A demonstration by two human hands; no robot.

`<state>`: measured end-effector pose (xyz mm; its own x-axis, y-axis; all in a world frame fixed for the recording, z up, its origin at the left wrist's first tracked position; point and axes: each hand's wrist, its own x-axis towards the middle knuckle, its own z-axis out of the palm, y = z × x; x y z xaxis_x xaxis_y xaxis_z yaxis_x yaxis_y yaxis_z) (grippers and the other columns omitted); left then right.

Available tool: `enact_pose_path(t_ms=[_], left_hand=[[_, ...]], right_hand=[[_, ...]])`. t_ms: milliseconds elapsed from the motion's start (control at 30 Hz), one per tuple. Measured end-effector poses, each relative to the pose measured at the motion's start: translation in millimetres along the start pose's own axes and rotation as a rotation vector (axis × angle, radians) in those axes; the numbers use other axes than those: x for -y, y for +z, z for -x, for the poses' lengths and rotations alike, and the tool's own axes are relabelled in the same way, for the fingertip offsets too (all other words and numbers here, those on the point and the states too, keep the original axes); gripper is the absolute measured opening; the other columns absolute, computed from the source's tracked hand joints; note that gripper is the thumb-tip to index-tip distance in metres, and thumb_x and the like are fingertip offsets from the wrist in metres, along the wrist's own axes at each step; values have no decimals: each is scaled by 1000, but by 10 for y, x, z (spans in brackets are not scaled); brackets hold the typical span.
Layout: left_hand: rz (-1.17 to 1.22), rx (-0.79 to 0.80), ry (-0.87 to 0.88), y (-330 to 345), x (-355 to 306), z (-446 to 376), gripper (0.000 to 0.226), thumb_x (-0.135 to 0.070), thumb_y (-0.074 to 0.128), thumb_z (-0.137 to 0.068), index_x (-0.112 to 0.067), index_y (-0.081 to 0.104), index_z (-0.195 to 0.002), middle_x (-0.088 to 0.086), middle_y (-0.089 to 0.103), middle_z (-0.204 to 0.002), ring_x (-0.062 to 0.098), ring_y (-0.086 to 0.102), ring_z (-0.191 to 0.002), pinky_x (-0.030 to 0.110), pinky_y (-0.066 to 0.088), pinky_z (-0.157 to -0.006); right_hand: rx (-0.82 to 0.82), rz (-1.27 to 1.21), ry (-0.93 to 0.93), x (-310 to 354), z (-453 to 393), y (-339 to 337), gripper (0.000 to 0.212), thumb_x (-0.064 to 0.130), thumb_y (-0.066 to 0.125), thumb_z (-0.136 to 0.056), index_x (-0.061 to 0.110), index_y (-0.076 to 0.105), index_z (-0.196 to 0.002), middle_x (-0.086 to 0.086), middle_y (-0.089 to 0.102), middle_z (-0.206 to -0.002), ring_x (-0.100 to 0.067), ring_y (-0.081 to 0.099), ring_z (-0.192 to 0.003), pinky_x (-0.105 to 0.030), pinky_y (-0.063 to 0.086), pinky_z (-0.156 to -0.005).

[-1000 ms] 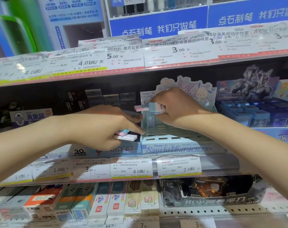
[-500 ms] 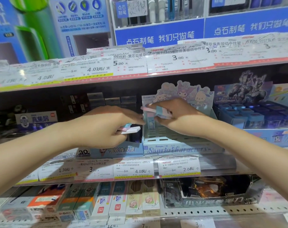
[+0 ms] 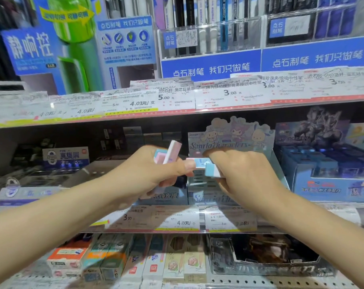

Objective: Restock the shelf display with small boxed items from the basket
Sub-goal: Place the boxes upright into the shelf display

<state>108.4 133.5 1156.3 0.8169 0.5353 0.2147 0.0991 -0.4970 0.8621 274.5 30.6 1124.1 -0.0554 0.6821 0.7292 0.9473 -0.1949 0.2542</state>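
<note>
Both hands are raised in front of the middle shelf. My left hand [image 3: 154,174] grips a few small pastel boxes [image 3: 168,153], pink, white and blue, fanned upward above its fingers. My right hand [image 3: 243,176] holds a light blue and white small box [image 3: 208,166] just in front of the pale blue cartoon-character display tray [image 3: 231,140] on the shelf. The two hands nearly touch at the fingertips. The basket is not in view.
A blue boxed display [image 3: 327,172] stands right of the tray, and darker stock [image 3: 64,157] sits to the left. Price labels [image 3: 177,220] line the shelf edge. Below are rows of eraser boxes [image 3: 122,261]; above, pen racks [image 3: 210,38].
Both hands have pulled back from the display tray and risen a little. The boxes in my left hand now stick upward instead of pointing right. The camera tilted up.
</note>
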Motion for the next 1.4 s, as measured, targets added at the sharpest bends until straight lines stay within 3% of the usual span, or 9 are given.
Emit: enact_pose_path(t_ms=[233,433,600,700,833,967,1067,1233,1400], left_hand=[[-22,-56,-116,-25,-62,12,17,-20,65,-81,-7,64,-70,-5,41,-39,11,28,-36,22,13,-43],[-279,-36,-171,-189,-119,-62,45,-25,66,-82,-15,60,-38,-5,42,-33,5,30,-31,12,23,-34],[-364,112,-25,-161,-216,-106,14,-18,67,-82,-14,69,-69,-7,46,-40,6,37,-39,12,31,-42],[-415,138,39,-139,-231,-168,26,-25,67,-82,1,60,-78,-7,44,-40,8,37,-42,17,32,-44],[-562,99,108,-154,-230,-196,38,-43,64,-82,-12,60,-60,-5,51,-39,6,44,-39,16,39,-46],[-780,62,286,-211,-153,-133,24,-20,56,-89,-32,59,-69,-12,62,-51,-6,52,-52,11,39,-50],[-1140,156,379,-249,-69,-152,35,-22,46,-84,-34,60,-114,-15,64,-87,3,58,-73,29,48,-66],[-1241,254,368,-166,-62,-168,47,-22,49,-89,-38,46,-133,-9,44,-61,-14,43,-55,4,33,-53],[-1242,246,391,-189,3,-202,42,-24,49,-90,-32,50,-130,-2,64,-105,14,46,-84,1,29,-53]], right_hand=[[243,-289,-49,-13,14,-76,38,40,65,-78,20,53,-108,-6,69,-84,-30,63,-72,-37,51,-57],[444,-643,69,-211,-21,-241,67,74,53,-62,20,64,-100,-10,71,-84,-23,62,-69,-39,49,-68],[448,-866,156,-142,-169,-266,28,39,70,-74,20,67,-94,2,73,-91,-14,66,-89,-34,50,-82],[410,-832,125,-71,-258,-235,50,26,70,-77,27,51,-123,16,60,-109,-1,54,-105,-19,41,-93],[394,-873,78,-73,-281,-244,42,16,63,-83,31,50,-120,28,52,-102,16,48,-94,3,35,-80],[308,-908,186,-181,-291,-122,24,11,61,-83,26,60,-101,9,64,-100,1,58,-88,-6,40,-72],[199,-772,295,-241,-363,32,27,11,61,-81,31,50,-95,-1,62,-103,-15,57,-78,-4,37,-61],[159,-704,310,-180,-396,149,30,15,60,-84,36,40,-94,13,52,-91,-12,52,-74,-15,40,-63],[163,-737,308,-114,-415,239,21,18,63,-83,26,46,-95,11,55,-85,-17,57,-83,-28,45,-72]])
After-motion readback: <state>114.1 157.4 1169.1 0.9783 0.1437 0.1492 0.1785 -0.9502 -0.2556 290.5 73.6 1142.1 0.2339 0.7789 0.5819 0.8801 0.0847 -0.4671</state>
